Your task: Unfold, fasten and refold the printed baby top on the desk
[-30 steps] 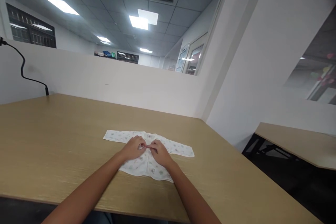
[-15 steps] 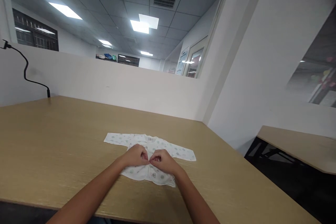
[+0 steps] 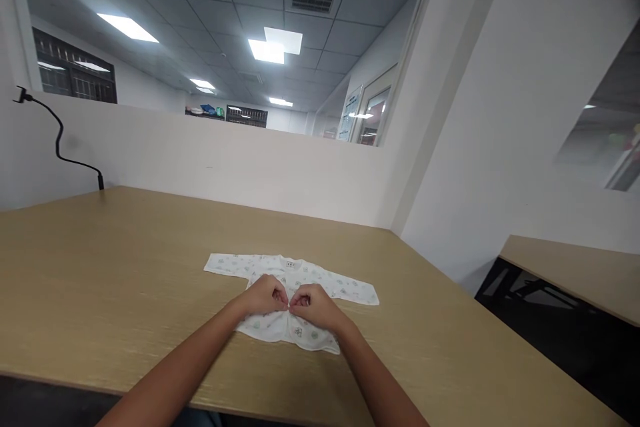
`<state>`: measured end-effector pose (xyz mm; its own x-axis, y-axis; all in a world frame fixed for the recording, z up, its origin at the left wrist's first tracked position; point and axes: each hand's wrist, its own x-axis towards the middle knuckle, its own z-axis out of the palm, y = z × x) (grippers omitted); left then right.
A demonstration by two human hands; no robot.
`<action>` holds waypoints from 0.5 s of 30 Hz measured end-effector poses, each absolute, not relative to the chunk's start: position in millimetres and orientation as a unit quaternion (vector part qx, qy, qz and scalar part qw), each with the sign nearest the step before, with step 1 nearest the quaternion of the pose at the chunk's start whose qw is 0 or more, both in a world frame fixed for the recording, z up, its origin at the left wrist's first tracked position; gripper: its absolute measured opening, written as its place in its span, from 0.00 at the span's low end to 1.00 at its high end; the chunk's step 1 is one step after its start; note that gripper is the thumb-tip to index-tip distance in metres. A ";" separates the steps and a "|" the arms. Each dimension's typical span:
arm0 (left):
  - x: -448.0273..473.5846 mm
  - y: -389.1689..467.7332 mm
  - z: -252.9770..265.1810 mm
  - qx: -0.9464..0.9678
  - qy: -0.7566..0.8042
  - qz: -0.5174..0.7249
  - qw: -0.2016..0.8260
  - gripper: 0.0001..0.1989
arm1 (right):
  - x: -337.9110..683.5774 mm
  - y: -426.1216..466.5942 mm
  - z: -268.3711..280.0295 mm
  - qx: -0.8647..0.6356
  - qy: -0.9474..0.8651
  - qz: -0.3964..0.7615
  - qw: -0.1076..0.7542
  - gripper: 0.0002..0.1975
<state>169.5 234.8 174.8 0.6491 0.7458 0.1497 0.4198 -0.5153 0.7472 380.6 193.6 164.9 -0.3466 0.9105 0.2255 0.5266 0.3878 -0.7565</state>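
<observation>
A small white baby shirt [image 3: 270, 328] with a pale printed pattern lies spread on the table, its sleeves stretched out to both sides and its collar away from me. My left hand [image 3: 267, 295] pinches the shirt's front edge near the middle. Close beside it, my right hand [image 3: 313, 305] pinches the opposite front edge. The fingertips of both hands almost meet at the centre line, with the cloth drawn up slightly between them. Whatever small fastening may lie under the fingertips is hidden.
The shirt rests on a wide wooden table [image 3: 150, 267] that reaches back to a low white wall [image 3: 240, 167]. A black gooseneck phone holder [image 3: 60, 140] stands at the back left corner. Another table [image 3: 575, 267] is off to the right.
Both hands keep their pinch at the shirt's middle, with the fingertips drawn very slightly apart. The whole view has shifted a little, so things appear slightly further right.
</observation>
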 end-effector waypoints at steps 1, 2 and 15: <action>169.3 234.8 175.0 0.837 0.348 0.235 0.351 0.09 | 380.5 193.9 164.6 -0.469 -0.764 0.301 0.326 0.04; 168.9 234.7 175.3 0.837 0.345 0.237 0.353 0.09 | 380.4 194.1 164.3 -0.467 -0.762 0.307 0.325 0.04; 172.0 227.4 181.7 0.839 0.346 0.252 0.336 0.09 | 381.4 194.6 164.3 -0.470 -0.786 0.278 0.291 0.04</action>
